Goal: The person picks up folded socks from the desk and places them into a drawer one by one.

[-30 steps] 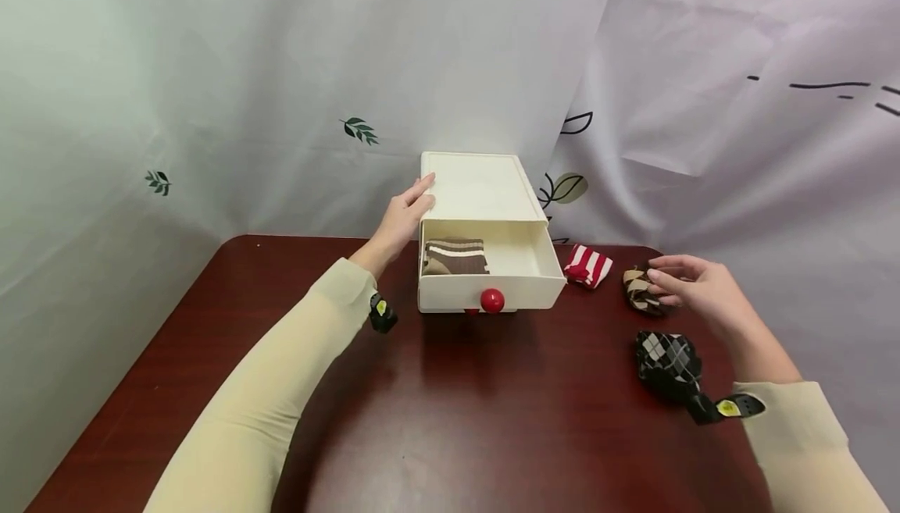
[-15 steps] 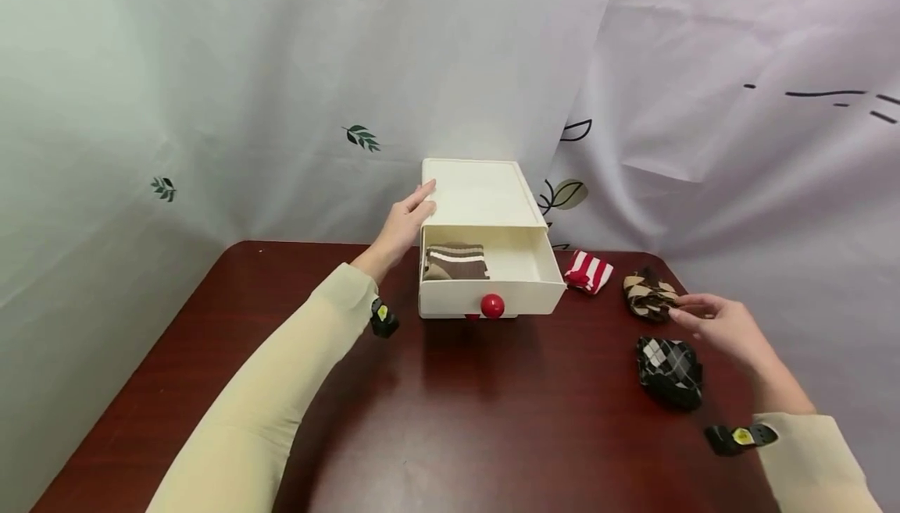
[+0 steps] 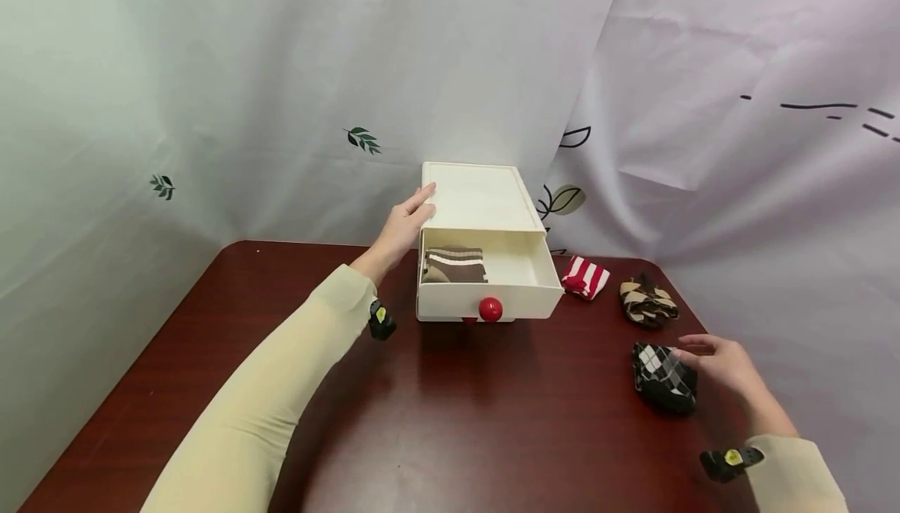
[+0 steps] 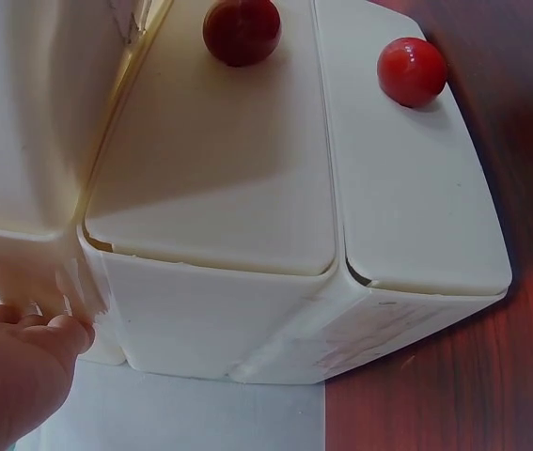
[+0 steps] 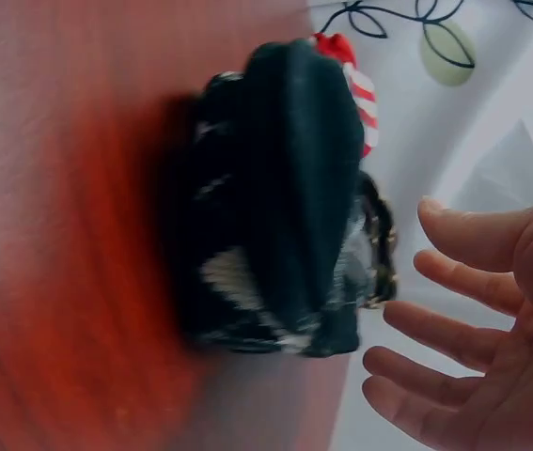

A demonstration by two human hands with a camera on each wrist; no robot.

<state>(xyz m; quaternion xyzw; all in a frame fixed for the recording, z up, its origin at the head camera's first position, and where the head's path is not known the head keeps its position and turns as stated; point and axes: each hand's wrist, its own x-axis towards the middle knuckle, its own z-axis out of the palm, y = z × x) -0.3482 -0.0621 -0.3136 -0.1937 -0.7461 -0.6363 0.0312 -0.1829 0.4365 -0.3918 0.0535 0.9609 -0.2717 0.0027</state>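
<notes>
A long pale sleeve (image 3: 260, 388) rises from the lower left of the frame, with a black wrist strap (image 3: 382, 319) at its cuff. It leads to the left hand (image 3: 401, 232), just left of center, whose fingers and thumb lie apart against the upper left edge of a small cream plastic chest of drawers (image 3: 481, 199), touching it without curling round it. At center, the chest's top drawer (image 3: 443, 300) is pulled out, its round red knob (image 3: 491, 309) facing forward. A folded brown striped sock bundle (image 3: 457, 267) lies in the drawer's left part. The left wrist view shows two lower drawers closed, each with a red knob.

Right of the chest, a folded red-and-white striped sock bundle (image 3: 585, 277) lies on the dark red wooden table (image 3: 450, 435). Further right is a tan-and-black sock bundle (image 3: 648, 302), and below it a black-and-gray argyle sock bundle (image 3: 664, 380). The right hand (image 3: 727, 366), at the lower right, is loosely spread and holds nothing, just beside the argyle bundle's right edge.
</notes>
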